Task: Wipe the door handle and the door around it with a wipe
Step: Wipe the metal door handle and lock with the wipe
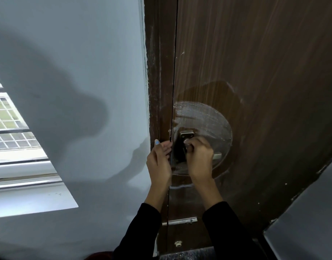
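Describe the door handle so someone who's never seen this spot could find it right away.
Start at the dark brown wooden door to the right of the pale blue wall. Near the door's left edge lies a round, cloudy wiped patch. At its lower middle sits the door handle, a silver metal lever below a small metal plate, mostly covered by the right hand; it is the only shiny metal there.

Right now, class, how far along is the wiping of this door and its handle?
Done: wet arcs of smears curve over the door above and beside the handle. In hand: the right hand is curled over the handle by the lock plate; the wipe itself is hidden. The left hand rests flat on the door frame. Left: the door beyond the arcs looks dry.
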Demonstrator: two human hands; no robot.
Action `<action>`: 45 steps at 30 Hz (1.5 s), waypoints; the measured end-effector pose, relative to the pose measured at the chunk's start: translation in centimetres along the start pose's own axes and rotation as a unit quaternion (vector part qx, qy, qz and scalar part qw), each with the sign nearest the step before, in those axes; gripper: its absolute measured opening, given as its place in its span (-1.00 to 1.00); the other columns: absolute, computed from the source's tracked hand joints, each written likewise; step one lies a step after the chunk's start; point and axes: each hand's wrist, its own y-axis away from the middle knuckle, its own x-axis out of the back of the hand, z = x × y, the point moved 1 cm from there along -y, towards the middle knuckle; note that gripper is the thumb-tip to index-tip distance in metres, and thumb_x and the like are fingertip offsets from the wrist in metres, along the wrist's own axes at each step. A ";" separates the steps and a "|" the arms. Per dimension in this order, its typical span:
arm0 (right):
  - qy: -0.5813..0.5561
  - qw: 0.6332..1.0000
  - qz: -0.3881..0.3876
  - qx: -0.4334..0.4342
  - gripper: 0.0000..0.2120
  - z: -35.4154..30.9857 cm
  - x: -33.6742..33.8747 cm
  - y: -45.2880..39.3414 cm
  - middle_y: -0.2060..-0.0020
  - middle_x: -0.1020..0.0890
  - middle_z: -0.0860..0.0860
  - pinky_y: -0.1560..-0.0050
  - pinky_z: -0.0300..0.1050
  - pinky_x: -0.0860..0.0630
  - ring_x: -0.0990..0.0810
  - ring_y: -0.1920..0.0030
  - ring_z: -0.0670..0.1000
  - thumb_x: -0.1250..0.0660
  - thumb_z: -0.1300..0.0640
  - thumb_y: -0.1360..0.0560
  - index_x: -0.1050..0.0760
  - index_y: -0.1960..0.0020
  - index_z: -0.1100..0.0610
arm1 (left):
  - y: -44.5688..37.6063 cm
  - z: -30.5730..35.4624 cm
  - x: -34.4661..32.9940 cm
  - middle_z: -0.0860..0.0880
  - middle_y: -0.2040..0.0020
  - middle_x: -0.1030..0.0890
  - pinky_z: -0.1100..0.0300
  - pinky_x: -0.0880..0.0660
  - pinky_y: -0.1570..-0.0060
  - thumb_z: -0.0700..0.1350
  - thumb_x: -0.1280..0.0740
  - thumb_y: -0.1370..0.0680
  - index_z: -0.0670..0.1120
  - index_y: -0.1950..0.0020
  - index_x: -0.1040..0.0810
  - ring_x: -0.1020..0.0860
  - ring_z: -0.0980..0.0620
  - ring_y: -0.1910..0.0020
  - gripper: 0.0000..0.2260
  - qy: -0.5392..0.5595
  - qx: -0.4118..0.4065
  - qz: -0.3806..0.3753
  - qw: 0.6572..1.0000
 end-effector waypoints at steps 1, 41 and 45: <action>0.006 1.000 -0.008 0.021 -0.73 -0.1 -0.2 0.4 0.08 -0.63 0.17 0.01 -0.11 -0.56 -0.60 0.06 0.10 -0.34 0.50 -0.31 -0.61 0.05 0.27 | 0.0 -0.1 0.0 -0.06 -0.07 -0.64 0.18 -0.49 -0.17 0.06 0.03 -0.65 -0.14 -0.13 -0.58 -0.60 0.06 -0.07 -0.55 0.000 0.004 -0.002 1.000; -0.039 0.999 0.017 0.010 -0.61 3.8 -6.4 8.1 -0.19 -0.51 0.11 -0.29 -0.35 -0.27 -0.47 -0.20 -0.03 -0.34 0.38 -0.43 -0.46 -0.24 0.24 | 0.4 -1.9 3.3 0.02 0.01 -0.64 0.23 -0.47 -0.06 0.04 0.06 -0.65 0.00 0.01 -0.57 -0.60 0.08 -0.05 -0.59 0.005 0.019 -0.001 1.000; -0.146 0.947 0.185 -0.217 -0.78 3.2 -6.1 5.5 0.20 -0.60 0.02 0.10 -0.37 -0.48 -0.60 0.19 -0.05 -0.38 0.45 -0.34 -0.60 0.12 0.18 | 0.6 -1.9 3.2 0.00 -0.01 -0.64 0.25 -0.47 -0.05 0.04 0.06 -0.66 0.00 0.01 -0.57 -0.59 0.08 -0.05 -0.59 0.001 0.022 -0.005 1.000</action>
